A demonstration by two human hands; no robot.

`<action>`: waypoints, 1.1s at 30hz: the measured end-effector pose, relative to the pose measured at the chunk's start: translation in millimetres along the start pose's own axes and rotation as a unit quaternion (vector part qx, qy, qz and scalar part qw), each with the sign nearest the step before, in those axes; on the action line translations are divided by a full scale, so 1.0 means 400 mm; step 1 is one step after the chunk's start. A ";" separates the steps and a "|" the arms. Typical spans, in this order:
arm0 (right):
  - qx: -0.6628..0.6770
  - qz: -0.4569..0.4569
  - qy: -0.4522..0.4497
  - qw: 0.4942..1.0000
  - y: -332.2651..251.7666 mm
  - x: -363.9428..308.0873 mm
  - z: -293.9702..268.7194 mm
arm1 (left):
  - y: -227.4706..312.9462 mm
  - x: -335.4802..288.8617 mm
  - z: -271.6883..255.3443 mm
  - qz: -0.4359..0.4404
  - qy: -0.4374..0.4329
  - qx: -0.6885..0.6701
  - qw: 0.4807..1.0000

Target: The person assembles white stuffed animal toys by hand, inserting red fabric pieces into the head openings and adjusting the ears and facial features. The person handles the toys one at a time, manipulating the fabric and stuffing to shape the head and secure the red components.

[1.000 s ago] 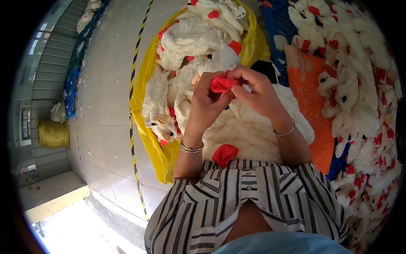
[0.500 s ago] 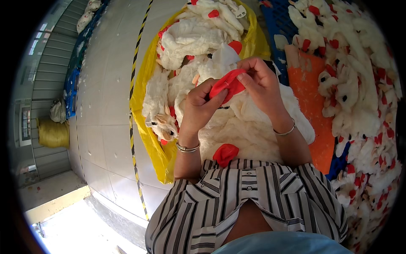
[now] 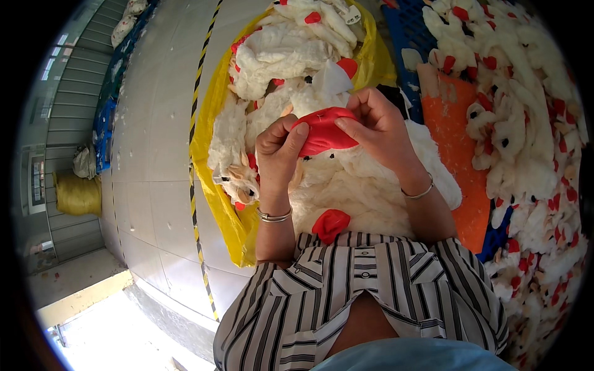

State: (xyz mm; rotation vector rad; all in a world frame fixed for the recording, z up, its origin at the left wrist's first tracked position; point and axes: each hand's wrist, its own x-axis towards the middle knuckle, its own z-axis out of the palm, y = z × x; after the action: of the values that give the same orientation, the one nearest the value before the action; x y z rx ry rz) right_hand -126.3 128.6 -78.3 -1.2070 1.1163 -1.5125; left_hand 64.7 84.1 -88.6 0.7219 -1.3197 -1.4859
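Grey floor (image 3: 154,145), yellow plastic (image 3: 238,240) around white plush (image 3: 346,188). Red cloth (image 3: 326,131) stretched above plush: left hand (image 3: 276,148) pinches left end, right hand (image 3: 383,128) right end, fingers (image 3: 295,141) of both closed on it. Red piece (image 3: 331,224) by striped shirt (image 3: 365,275).

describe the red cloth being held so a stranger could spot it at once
Find the yellow plastic bag around the white plush heap. Over that heap, the left hand and right hand hold the red cloth spread between them, unlike the crumpled red piece by the striped shirt.
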 end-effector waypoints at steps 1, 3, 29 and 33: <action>0.031 0.007 0.002 0.999 -0.003 0.003 0.001 | 0.005 0.003 0.002 -0.007 -0.015 -0.021 1.000; 0.021 0.008 -0.012 1.000 -0.003 0.002 -0.023 | 0.013 0.009 0.004 0.014 -0.038 -0.011 0.999; -0.089 -0.126 0.073 0.985 -0.015 -0.019 -0.033 | -0.009 0.029 0.024 -0.066 0.004 0.021 0.998; -0.139 -0.110 0.007 0.984 -0.029 -0.032 0.000 | -0.003 0.031 0.067 -0.048 -0.032 -0.037 0.998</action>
State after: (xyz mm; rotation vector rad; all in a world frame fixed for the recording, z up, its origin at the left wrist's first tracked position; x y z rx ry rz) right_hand -125.6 143.3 -69.4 -1.5555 1.2677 -1.5665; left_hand 35.9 82.4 -81.4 0.7038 -1.2866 -1.6373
